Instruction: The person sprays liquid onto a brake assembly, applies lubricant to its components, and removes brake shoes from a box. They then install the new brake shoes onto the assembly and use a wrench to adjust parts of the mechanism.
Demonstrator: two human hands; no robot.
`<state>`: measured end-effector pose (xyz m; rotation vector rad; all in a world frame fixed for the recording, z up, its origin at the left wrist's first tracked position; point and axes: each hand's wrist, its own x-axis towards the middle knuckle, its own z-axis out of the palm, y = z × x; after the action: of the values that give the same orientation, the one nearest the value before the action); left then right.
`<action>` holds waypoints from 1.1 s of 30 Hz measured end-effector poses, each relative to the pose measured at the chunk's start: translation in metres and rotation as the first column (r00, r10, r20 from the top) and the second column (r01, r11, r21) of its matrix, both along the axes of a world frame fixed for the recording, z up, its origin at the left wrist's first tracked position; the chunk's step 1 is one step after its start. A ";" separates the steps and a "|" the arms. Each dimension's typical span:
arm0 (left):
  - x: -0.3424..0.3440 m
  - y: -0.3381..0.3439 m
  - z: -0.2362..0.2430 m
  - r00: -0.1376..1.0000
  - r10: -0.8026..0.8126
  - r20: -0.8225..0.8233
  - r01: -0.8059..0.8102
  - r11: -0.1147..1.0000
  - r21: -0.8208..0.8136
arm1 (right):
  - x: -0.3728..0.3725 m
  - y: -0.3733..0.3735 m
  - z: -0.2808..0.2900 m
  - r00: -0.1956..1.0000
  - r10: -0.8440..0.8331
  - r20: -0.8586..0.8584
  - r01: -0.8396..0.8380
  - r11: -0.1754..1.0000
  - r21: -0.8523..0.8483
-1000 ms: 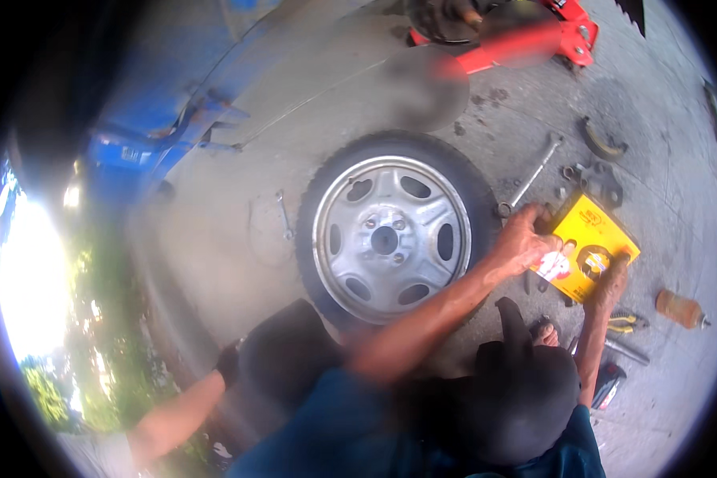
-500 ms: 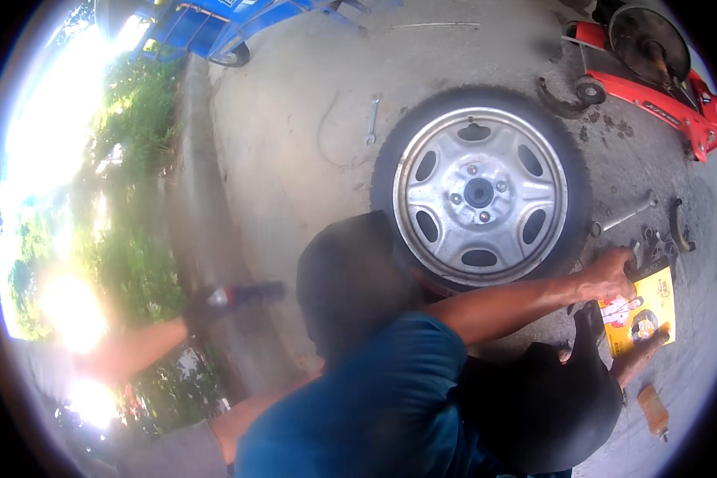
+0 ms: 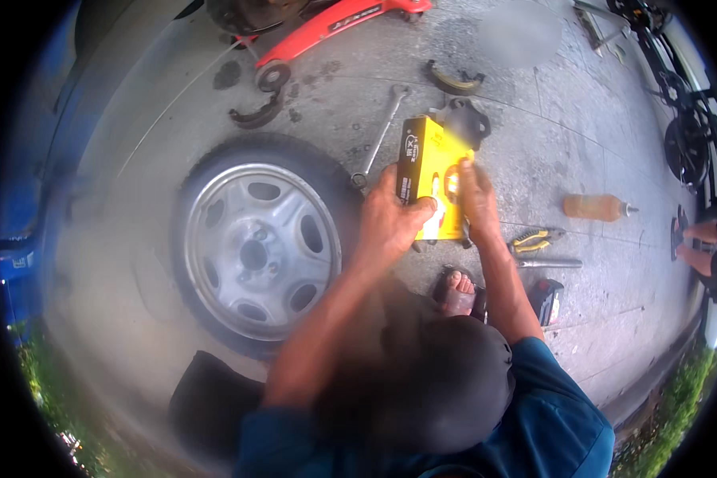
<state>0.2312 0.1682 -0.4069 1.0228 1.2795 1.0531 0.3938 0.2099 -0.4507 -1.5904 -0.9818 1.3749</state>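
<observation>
A yellow cardboard box with a black side (image 3: 436, 159) is held up between my two hands. My left hand (image 3: 390, 223) wraps its near left edge, thumb across the printed front. On the opposite edge, my right hand (image 3: 479, 203) presses with its fingers laid along the side. Just beyond the box lie dark metal parts (image 3: 472, 119), partly covered by it. A combination wrench (image 3: 384, 131) rests on the floor to its left. Left of my hands, a silver steel wheel with its tyre (image 3: 255, 255) lies flat.
Brake shoes (image 3: 454, 80) lie beyond the box, near a red floor jack (image 3: 327, 30). To the right are an amber bottle (image 3: 593, 208), yellow-handled pliers (image 3: 536, 239) and a metal bar (image 3: 550, 263). Another person's feet (image 3: 699, 231) and a motorcycle (image 3: 685, 135) are at the far right.
My view has turned to the right, so the wheel now sits at left. The box has come in front of me between both hands. Another person's arm at left has left the view.
</observation>
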 end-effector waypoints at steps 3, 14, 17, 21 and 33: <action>0.004 -0.004 0.000 0.897 0.054 -0.439 0.047 0.976 0.214 | -0.005 0.001 0.012 0.965 -0.167 0.203 0.068 0.904 0.422; -0.006 -0.014 -0.037 0.904 -0.212 -0.372 0.268 0.958 0.106 | 0.009 -0.001 0.029 0.979 0.201 -0.034 -0.185 0.947 0.262; -0.010 -0.007 -0.038 0.960 -0.278 -0.036 0.277 0.960 -0.040 | 0.001 0.000 0.017 0.997 0.038 0.068 -0.057 0.949 0.309; -0.003 -0.012 -0.042 0.949 -0.314 0.020 0.315 0.945 -0.091 | -0.006 -0.026 0.038 0.952 -0.072 0.299 -0.036 0.940 0.340; -0.004 -0.010 -0.070 0.905 -0.187 -0.382 0.229 0.971 0.067 | 0.022 -0.050 0.033 0.996 0.030 -0.083 0.000 0.941 0.339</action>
<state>0.2269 0.1586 -0.4770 1.4639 1.3861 0.7924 0.4157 0.1594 -0.4179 -1.2584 -1.1125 1.1985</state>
